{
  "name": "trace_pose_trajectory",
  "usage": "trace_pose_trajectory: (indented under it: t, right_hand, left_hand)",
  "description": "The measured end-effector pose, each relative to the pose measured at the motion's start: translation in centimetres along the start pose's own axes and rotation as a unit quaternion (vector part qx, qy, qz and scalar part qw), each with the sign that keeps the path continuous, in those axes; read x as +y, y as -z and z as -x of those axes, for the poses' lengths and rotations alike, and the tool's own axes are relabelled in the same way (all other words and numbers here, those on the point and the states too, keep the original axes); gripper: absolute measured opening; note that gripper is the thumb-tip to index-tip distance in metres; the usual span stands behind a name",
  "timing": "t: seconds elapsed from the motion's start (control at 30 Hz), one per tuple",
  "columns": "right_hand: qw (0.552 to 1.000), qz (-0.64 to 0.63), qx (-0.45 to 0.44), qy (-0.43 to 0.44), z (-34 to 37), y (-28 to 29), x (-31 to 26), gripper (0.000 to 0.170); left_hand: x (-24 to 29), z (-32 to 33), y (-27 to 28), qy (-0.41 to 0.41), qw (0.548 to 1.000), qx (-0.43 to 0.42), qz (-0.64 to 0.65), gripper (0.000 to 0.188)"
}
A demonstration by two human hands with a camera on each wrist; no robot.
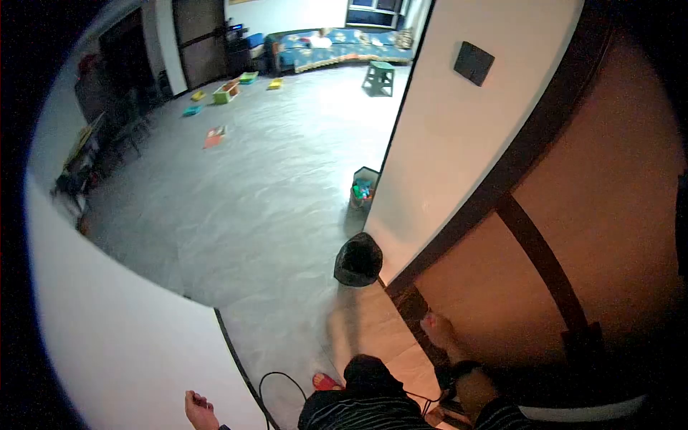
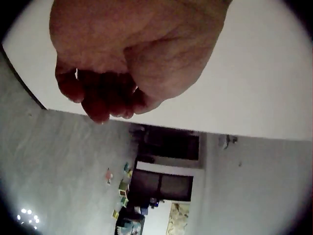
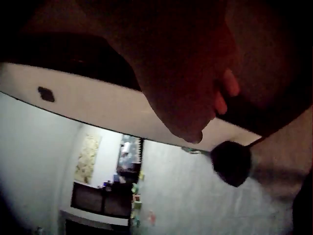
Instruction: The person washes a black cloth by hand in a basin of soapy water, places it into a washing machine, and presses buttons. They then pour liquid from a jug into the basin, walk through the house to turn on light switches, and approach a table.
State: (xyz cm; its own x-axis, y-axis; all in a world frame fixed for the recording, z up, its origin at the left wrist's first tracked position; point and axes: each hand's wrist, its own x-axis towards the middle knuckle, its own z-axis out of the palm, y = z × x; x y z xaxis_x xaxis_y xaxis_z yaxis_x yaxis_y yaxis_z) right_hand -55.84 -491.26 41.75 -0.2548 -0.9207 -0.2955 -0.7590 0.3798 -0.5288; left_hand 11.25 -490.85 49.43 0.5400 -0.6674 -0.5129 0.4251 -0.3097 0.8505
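Observation:
My left hand (image 1: pixel 201 411) hangs beside the white wall (image 1: pixel 136 322), low at the left of the head view. In the left wrist view its fingers (image 2: pixel 98 105) are loosely bent and nothing shows in them. My right hand (image 1: pixel 437 328) is in front of the brown door (image 1: pixel 494 287), near the foot of its dark frame. The right wrist view shows that hand dim, the thumb (image 3: pixel 188 134) pointing down and two fingertips (image 3: pixel 225 90) bent behind it. Nearest to it on the floor stands a black bin-like container (image 1: pixel 358 261).
A small bin with colourful contents (image 1: pixel 363 190) stands against the wall corner. A black cable (image 1: pixel 279 374) loops by the left wall, near a foot in a red slipper (image 1: pixel 324 381). Farther off are colourful trays (image 1: pixel 226 92), a green stool (image 1: pixel 380 77) and a sofa (image 1: pixel 344 50).

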Motion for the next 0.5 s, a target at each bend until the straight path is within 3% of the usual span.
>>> trace_pose_trajectory:
  t: [0.03,0.1,0.13,0.2,0.23,0.37,0.4,0.5]
  right_hand:
    - [0.995,0.020,0.055,0.079,-2.4,1.6,-0.9,0.028]
    - [0.981,-0.004,0.192,0.030,-4.4,6.2,-8.9,0.026]
    - [0.983,-0.033,0.180,0.019,-6.5,9.4,-12.6,0.026]
    - [0.960,0.008,0.266,0.092,-11.0,13.5,-16.4,0.030]
    - [0.915,0.075,0.356,0.172,-13.4,15.2,-17.5,0.031]
    - [0.866,0.241,0.408,0.159,-19.4,25.2,-25.4,0.041]
    - [0.847,0.277,0.428,0.148,-20.6,27.6,-27.6,0.043]
    - [0.779,0.350,0.499,0.146,-24.5,33.4,-30.6,0.046]
  left_hand:
    - [1.4,-0.3,-3.1,-0.026,0.999,-0.011,-0.044,0.022]
    - [4.1,-2.7,-7.8,-0.056,0.993,-0.036,-0.097,0.021]
    - [5.3,-4.1,-10.4,-0.058,0.991,-0.044,-0.111,0.020]
    - [6.6,-6.0,-14.6,-0.071,0.988,-0.049,-0.126,0.019]
    - [7.6,-6.3,-16.5,-0.083,0.987,-0.045,-0.131,0.019]
    - [11.1,-7.6,-20.5,-0.063,0.995,-0.064,-0.037,0.021]
    - [12.1,-7.5,-22.0,-0.055,0.997,-0.021,-0.041,0.021]
    - [12.0,-9.8,-22.7,-0.089,0.994,0.003,-0.069,0.021]
